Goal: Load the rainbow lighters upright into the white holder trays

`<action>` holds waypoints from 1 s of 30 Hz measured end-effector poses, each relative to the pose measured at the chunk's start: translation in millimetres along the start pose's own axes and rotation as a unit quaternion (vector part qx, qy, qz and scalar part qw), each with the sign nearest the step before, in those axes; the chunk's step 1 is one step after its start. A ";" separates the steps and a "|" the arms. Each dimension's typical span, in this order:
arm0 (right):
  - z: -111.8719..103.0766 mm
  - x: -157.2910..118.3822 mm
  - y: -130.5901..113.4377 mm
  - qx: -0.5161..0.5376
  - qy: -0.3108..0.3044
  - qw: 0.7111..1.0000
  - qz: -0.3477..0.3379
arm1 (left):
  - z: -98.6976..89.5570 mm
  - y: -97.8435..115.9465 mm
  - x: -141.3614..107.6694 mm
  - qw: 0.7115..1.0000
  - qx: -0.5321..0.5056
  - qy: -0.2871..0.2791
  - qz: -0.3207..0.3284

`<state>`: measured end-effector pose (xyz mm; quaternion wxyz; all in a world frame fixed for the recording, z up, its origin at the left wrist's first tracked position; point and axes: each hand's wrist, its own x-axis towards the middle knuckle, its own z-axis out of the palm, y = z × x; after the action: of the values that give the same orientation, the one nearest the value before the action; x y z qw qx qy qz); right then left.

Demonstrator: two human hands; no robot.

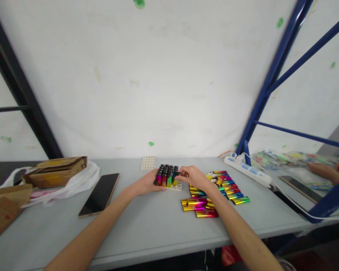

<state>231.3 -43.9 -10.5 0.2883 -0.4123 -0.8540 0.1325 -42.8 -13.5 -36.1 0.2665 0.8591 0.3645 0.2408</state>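
Upright lighters (164,177) with black tops and shiny coloured bodies stand packed in rows in a white holed tray (175,187), whose bare front right corner shows. My left hand (147,183) grips the left side of the group, thumb along the front; its other fingers are partly hidden behind. At the right end of the rows, my right hand (192,175) pinches a yellowish lighter (175,181) between thumb and fingers, over the tray. Beside and under my right forearm lies a loose pile of metallic multicoloured lighters (196,203).
A second white holed tray (148,163) lies by the wall. At left are a phone (100,195), a cardboard box (56,172) and a white plastic bag (81,178). A power strip (247,171) sits near the blue frame (267,86). Another person's hands (327,171) show at far right.
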 end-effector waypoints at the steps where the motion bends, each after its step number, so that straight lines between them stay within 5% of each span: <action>1: 0.4 0.3 -0.1 0.003 -0.002 1.000 0.006 | 0.1 -0.6 0.0 1.000 -0.001 -0.001 0.000; 9: 5.8 5.0 -15.2 -0.047 -0.009 0.997 0.057 | 2.0 -11.6 1.3 1.000 0.002 0.006 0.021; 13: -5.3 -0.8 -18.7 0.011 -0.022 0.998 0.062 | 1.7 -10.0 1.7 1.000 0.009 0.008 0.026; 18: -30.2 -12.8 -12.4 0.141 -0.176 0.973 0.042 | 0.7 -4.9 0.6 0.999 0.010 0.006 0.030; 23: -44.0 -21.7 -0.3 0.134 -0.324 0.932 0.088 | 2.1 -9.2 0.6 0.999 0.003 0.013 0.033; 26: -42.7 -23.5 2.3 0.101 -0.353 0.922 0.120 | 3.1 -13.3 0.9 0.999 -0.001 0.011 0.031; 30: -36.3 -21.0 -0.1 0.045 -0.314 0.944 0.095 | 3.4 -15.3 0.9 1.000 -0.005 0.009 0.027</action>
<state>263.4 -60.9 10.5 0.0096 -0.4153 -0.8514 0.3202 -47.8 -4.7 -48.2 0.2612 0.8649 0.3427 0.2576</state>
